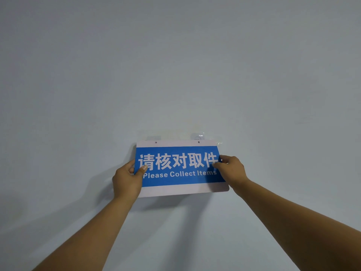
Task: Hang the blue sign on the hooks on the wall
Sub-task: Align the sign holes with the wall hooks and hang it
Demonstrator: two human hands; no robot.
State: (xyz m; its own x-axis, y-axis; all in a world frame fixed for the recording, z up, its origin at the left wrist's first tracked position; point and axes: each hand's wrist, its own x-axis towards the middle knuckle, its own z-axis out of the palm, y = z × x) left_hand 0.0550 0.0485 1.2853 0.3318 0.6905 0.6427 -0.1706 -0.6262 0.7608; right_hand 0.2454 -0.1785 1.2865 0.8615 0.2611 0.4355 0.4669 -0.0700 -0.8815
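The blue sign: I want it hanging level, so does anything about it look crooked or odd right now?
The blue sign sits slightly askew: its lower right corner juts out further than its left. Left hand and right hand grip its ends. Loose clear film sticks out beside the right hook. Whether the holes are on the hooks is unclear.

A plain pale grey-blue wall (175, 65) fills the whole view, bare from nine o'clock round to three. Soft grey shadows (172, 202) fall across it toward six and seven o'clock, low down.
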